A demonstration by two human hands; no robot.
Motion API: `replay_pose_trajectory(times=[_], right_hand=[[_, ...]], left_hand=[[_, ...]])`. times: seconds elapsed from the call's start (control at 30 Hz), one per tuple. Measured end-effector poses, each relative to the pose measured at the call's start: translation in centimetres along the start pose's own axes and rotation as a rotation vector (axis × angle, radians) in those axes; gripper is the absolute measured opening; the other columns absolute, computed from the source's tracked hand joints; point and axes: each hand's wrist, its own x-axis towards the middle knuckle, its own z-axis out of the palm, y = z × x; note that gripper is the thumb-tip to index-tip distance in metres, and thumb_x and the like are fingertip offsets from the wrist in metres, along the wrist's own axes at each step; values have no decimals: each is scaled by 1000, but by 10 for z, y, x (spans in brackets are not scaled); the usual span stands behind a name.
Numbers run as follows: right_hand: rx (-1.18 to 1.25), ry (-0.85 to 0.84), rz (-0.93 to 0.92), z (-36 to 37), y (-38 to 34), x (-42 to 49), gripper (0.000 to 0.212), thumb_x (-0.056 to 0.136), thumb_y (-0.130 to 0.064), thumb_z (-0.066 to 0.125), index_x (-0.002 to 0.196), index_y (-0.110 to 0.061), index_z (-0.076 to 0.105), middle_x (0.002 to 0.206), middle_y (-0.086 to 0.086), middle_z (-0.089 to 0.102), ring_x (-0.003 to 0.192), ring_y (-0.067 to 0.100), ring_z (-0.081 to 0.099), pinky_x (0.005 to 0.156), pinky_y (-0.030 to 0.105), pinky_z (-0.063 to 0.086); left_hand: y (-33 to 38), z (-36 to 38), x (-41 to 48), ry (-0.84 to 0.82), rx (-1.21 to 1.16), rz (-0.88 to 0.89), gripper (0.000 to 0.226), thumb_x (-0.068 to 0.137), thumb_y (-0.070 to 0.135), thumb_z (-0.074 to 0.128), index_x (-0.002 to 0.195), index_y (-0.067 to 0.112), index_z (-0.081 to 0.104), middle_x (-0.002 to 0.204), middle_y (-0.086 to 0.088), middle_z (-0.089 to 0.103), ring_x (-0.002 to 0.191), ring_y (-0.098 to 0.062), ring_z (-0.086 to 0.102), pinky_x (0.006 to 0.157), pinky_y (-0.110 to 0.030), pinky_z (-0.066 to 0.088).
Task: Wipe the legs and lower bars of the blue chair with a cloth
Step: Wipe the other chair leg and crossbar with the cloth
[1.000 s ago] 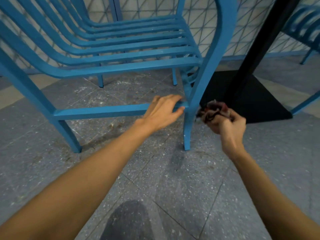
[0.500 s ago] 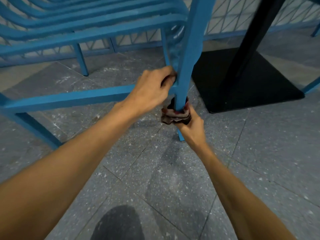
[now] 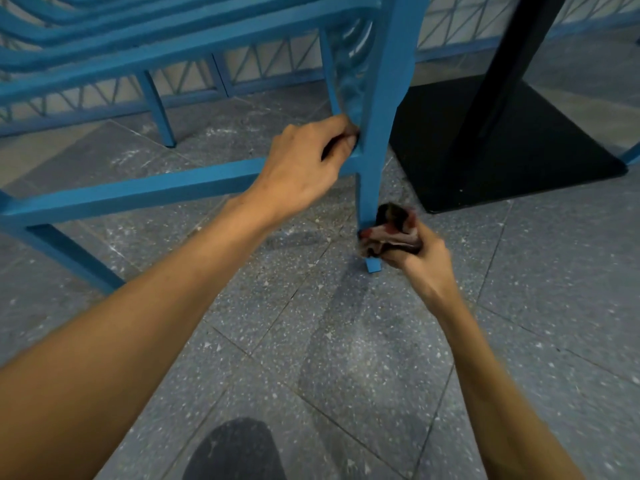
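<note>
The blue chair [image 3: 194,46] fills the upper left, its front right leg [image 3: 375,140] running down to the floor. A lower side bar [image 3: 138,192] meets that leg. My left hand [image 3: 304,161] grips the bar right at the joint with the leg, fingers curled round it. My right hand [image 3: 415,251] holds a bunched dark red and pink cloth [image 3: 391,233] wrapped against the leg close to its foot. Only the leg's tip shows below the cloth.
A black table post [image 3: 512,53] on a square black base plate [image 3: 491,150] stands just right of the leg. A blue lattice fence [image 3: 242,74] runs behind the chair. Grey speckled floor tiles [image 3: 346,358] lie below; a dark shoe tip [image 3: 235,452] shows at the bottom.
My right hand brought the cloth to the leg, then slid it down the leg to near the foot. My left hand closed on the bar at the joint and stays there.
</note>
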Motion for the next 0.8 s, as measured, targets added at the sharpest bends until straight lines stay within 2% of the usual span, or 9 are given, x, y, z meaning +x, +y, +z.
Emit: replay_pose_trajectory(times=[0.1, 0.17, 0.27, 0.37, 0.5, 0.57, 0.7, 0.77, 0.8], right_hand=[[-163, -4, -105, 30, 2, 3, 38, 79, -5, 71, 109, -25, 57, 94, -19, 66, 85, -15, 62, 71, 4, 48], [-216, 41, -56, 40, 22, 7, 31, 84, -1, 65, 110, -16, 57, 91, -15, 64, 83, -11, 63, 65, 1, 46], [-393, 88, 139, 31, 56, 7, 34, 85, -11, 67, 118, -13, 61, 94, -4, 68, 87, 11, 67, 64, 10, 48], [-358, 202, 205, 7, 67, 2, 34, 80, -6, 68, 114, -13, 65, 89, -2, 67, 80, 13, 63, 58, 8, 42], [-192, -98, 134, 8, 51, 15, 57, 71, -16, 78, 124, -28, 59, 101, -16, 71, 98, 8, 66, 82, 23, 52], [-160, -108, 98, 26, 42, 22, 61, 67, -22, 82, 123, -25, 57, 104, -13, 70, 97, 8, 66, 84, 27, 54], [-182, 44, 8, 48, 34, 23, 42, 73, -16, 80, 108, -15, 57, 91, -9, 63, 75, -7, 57, 61, 1, 42], [-213, 60, -14, 55, 37, 22, 37, 75, -19, 79, 103, -15, 56, 88, -8, 63, 75, -2, 59, 66, 6, 46], [-234, 52, -19, 59, 39, 21, 36, 75, -22, 79, 101, -15, 56, 89, -6, 64, 80, 6, 62, 72, 16, 52]], left_hand=[[0, 1, -1, 11, 18, -11, 22, 98, 26, 44, 110, 23, 63, 91, 14, 62, 84, -8, 54, 67, -23, 32], [0, 3, -2, 20, 33, -15, 23, 98, 28, 44, 110, 24, 62, 91, 14, 63, 83, -7, 55, 67, -24, 32], [1, 5, -5, 42, 33, -22, 26, 96, 38, 44, 111, 27, 61, 94, 14, 65, 87, -12, 60, 73, -30, 42], [0, 6, -8, 45, 60, -17, 33, 93, 47, 45, 117, 28, 59, 107, 14, 65, 100, -13, 60, 82, -32, 43], [0, 11, -10, 74, 121, 11, 48, 87, 61, 48, 121, 28, 55, 120, 15, 61, 108, -10, 57, 78, -26, 31], [2, 13, -10, 103, 170, 28, 55, 83, 68, 48, 119, 28, 54, 119, 15, 61, 106, -8, 57, 75, -25, 28], [3, 16, -11, 206, 241, 41, 56, 80, 71, 49, 109, 25, 59, 102, 15, 65, 87, -3, 56, 57, -14, 19], [0, 14, -12, 249, 224, 15, 54, 78, 72, 51, 100, 24, 61, 90, 16, 65, 78, -4, 57, 55, -11, 18], [-2, 13, -14, 270, 212, 10, 52, 77, 72, 52, 95, 24, 62, 83, 18, 62, 74, -4, 56, 53, -12, 19]])
